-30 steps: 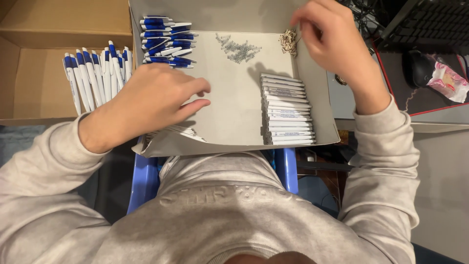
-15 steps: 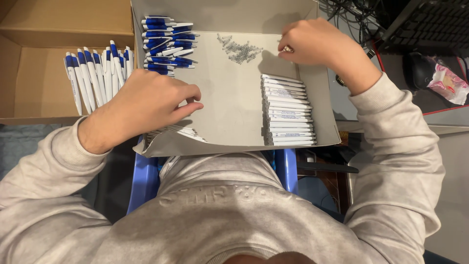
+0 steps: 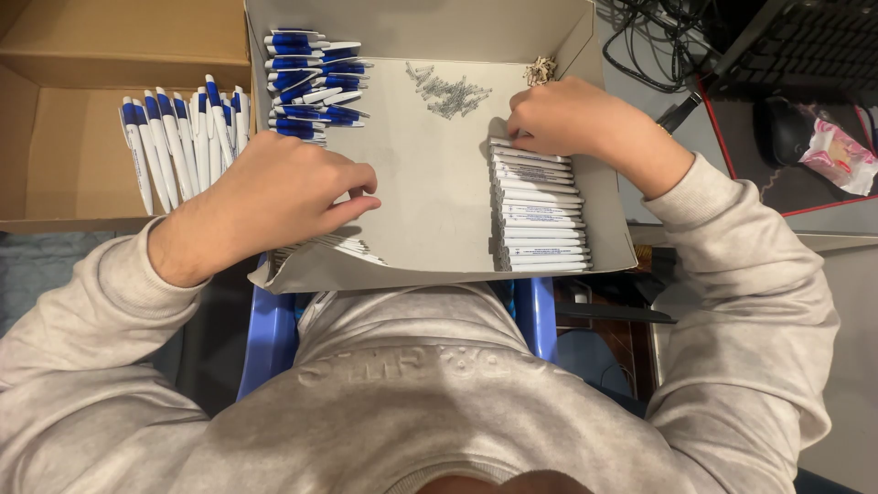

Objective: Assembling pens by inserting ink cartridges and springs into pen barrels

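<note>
White pen barrels (image 3: 540, 210) lie crosswise, right hand (image 3: 558, 119) touching the farthest.

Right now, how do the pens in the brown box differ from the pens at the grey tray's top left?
The brown-box pens lie lengthwise away from the person, in one fanned row; the tray pens lie crosswise, heaped in a pile. The brown-box pens sit just above the left hand; the tray pens lie further from it. Both sets are white and blue.

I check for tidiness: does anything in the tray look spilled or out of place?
Mostly tidy. Only the small springs lie scattered loose on the tray floor, unlike the neat barrel row.
</note>
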